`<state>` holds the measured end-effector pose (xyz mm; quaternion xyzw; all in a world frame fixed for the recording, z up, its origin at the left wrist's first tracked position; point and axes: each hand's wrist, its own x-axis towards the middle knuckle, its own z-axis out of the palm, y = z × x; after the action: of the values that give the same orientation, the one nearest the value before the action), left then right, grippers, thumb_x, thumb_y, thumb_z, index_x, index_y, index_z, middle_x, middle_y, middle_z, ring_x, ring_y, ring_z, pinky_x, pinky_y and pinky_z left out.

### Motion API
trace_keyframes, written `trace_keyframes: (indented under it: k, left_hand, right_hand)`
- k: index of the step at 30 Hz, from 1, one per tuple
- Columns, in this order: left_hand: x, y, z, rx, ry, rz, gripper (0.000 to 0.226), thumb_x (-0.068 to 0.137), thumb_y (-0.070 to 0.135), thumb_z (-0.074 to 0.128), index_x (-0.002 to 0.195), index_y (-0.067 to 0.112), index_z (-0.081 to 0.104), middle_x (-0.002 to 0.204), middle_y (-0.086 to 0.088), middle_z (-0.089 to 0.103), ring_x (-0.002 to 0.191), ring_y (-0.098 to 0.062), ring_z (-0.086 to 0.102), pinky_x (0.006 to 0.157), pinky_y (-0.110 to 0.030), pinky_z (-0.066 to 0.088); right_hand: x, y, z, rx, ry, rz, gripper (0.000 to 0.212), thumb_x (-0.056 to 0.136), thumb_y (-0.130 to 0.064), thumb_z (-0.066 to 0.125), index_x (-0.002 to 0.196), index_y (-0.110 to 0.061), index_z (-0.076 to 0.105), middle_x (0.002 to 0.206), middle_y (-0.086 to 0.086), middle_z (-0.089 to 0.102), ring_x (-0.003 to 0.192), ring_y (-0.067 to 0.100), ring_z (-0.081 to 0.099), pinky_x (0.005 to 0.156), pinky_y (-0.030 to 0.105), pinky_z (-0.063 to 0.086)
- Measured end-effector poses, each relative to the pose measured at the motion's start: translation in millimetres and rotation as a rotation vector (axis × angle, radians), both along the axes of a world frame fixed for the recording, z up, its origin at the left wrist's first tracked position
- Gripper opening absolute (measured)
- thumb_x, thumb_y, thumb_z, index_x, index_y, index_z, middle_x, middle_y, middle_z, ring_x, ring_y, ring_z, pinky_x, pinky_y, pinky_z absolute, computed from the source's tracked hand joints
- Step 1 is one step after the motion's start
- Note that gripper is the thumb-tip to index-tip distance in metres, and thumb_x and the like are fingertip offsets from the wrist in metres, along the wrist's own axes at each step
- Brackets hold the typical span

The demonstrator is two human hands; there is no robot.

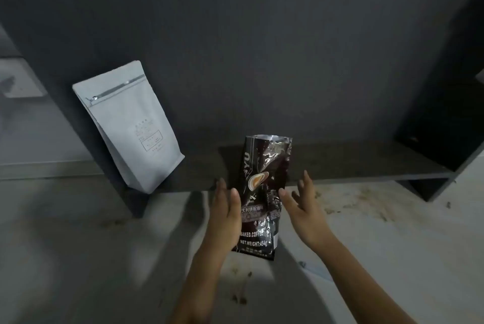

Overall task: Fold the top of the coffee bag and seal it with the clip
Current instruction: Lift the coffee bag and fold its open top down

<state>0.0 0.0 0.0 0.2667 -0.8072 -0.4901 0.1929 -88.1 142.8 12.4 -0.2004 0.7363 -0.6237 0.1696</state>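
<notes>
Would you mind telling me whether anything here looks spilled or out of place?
Yes. Brown specks and smears, perhaps coffee grounds, are scattered over the pale floor, right of the dark coffee bag and just below it. The bag's top is open and crumpled. No clip is visible.

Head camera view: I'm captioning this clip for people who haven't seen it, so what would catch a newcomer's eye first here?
The dark glossy coffee bag stands upright at the centre, its crinkled top unfolded. The left hand lies against its side, while the right hand is open just beside it. To the left, a pale grey pouch leans against the dark wall. No clip is clearly visible.
</notes>
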Motion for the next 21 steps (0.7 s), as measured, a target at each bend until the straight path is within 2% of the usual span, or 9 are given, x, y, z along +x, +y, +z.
trace_keyframes:
  k: [3, 5, 6, 8, 10, 14, 17, 18, 21]
  left_hand:
    - [-1.8, 2.9, -8.0, -0.069, 0.032, 0.017, 0.068, 0.089, 0.051, 0.020, 0.145, 0.013, 0.023, 0.159, -0.002, 0.006, 0.139, -0.004, 0.005, 0.107, -0.014, 0.006]
    - [-1.1, 7.3, -14.4, -0.090, 0.086, -0.010, 0.054, 0.095, 0.040, 0.025, 0.142, 0.013, 0.033, 0.152, 0.002, 0.022, 0.135, -0.003, 0.016, 0.102, 0.000, 0.011]
    - [0.3, 10.8, -16.1, -0.077, 0.108, -0.027, 0.048, 0.096, 0.037, 0.027, 0.135, 0.014, 0.043, 0.144, 0.003, 0.038, 0.133, -0.006, 0.030, 0.101, -0.002, 0.022]
    - [2.1, 15.5, -16.4, -0.037, 0.104, -0.051, 0.043, 0.094, 0.041, 0.027, 0.114, 0.016, 0.057, 0.109, 0.005, 0.064, 0.104, -0.002, 0.058, 0.086, -0.017, 0.043]
    - [4.2, 17.8, -19.2, -0.051, 0.107, -0.045, 0.039, 0.095, 0.040, 0.029, 0.107, 0.017, 0.058, 0.091, 0.011, 0.063, 0.086, 0.009, 0.058, 0.073, -0.008, 0.043]
    - [7.8, 15.4, -19.5, -0.123, 0.055, -0.044, 0.024, 0.098, 0.022, 0.040, 0.113, 0.014, 0.058, 0.093, 0.007, 0.062, 0.087, 0.002, 0.059, 0.066, 0.001, 0.039]
    - [17.6, 16.8, -22.4, -0.219, 0.032, -0.011, 0.025, 0.092, 0.014, 0.053, 0.117, 0.010, 0.056, 0.100, -0.005, 0.065, 0.095, -0.019, 0.061, 0.071, -0.009, 0.038]
    - [21.0, 18.6, -24.7, -0.255, 0.024, 0.003, 0.029, 0.091, 0.015, 0.056, 0.118, 0.008, 0.054, 0.104, -0.009, 0.064, 0.097, -0.022, 0.060, 0.077, -0.015, 0.038]
    - [33.0, 29.2, -31.3, -0.327, -0.003, 0.046, 0.033, 0.091, 0.020, 0.056, 0.119, 0.004, 0.052, 0.110, -0.015, 0.061, 0.101, -0.026, 0.056, 0.084, -0.024, 0.037]
  right_hand:
    - [-4.6, -3.5, -9.8, -0.049, -0.006, 0.007, 0.076, 0.088, -0.028, 0.055, 0.143, -0.024, 0.002, 0.152, 0.006, 0.022, 0.137, 0.020, 0.029, 0.112, 0.046, 0.030]
    - [-7.4, -6.4, -17.1, -0.076, -0.035, 0.028, 0.069, 0.088, -0.023, 0.056, 0.142, -0.024, 0.012, 0.147, 0.003, 0.034, 0.128, 0.011, 0.040, 0.107, 0.042, 0.037]
    - [-7.5, -7.8, -19.3, -0.085, -0.054, 0.037, 0.065, 0.088, -0.022, 0.056, 0.140, -0.024, 0.018, 0.144, 0.004, 0.041, 0.122, 0.007, 0.046, 0.103, 0.040, 0.041]
    - [-7.9, -11.0, -21.7, -0.094, -0.070, 0.067, 0.057, 0.087, -0.022, 0.057, 0.136, -0.025, 0.028, 0.135, 0.006, 0.052, 0.117, 0.010, 0.054, 0.099, 0.042, 0.046]
    - [-6.4, -12.4, -26.3, -0.074, -0.060, 0.078, 0.054, 0.086, -0.026, 0.058, 0.133, -0.029, 0.031, 0.129, 0.003, 0.056, 0.115, 0.013, 0.056, 0.096, 0.045, 0.049]
    - [-4.5, -9.4, -31.2, -0.055, -0.054, 0.068, 0.054, 0.086, -0.023, 0.059, 0.133, -0.029, 0.031, 0.123, 0.001, 0.059, 0.110, 0.010, 0.059, 0.088, 0.036, 0.053]
    - [-5.9, -1.2, -22.0, -0.038, -0.092, 0.105, 0.057, 0.088, -0.020, 0.058, 0.136, -0.022, 0.028, 0.120, 0.005, 0.061, 0.102, 0.008, 0.063, 0.074, 0.019, 0.055]
    - [-6.2, 1.3, -16.1, -0.032, -0.087, 0.102, 0.058, 0.088, -0.020, 0.057, 0.137, -0.021, 0.027, 0.125, 0.008, 0.058, 0.103, 0.008, 0.062, 0.075, 0.017, 0.055]
    - [-0.1, 9.5, 9.2, -0.017, 0.166, -0.012, 0.055, 0.090, -0.021, 0.053, 0.138, -0.022, 0.027, 0.138, 0.000, 0.045, 0.124, 0.014, 0.047, 0.101, 0.036, 0.044]
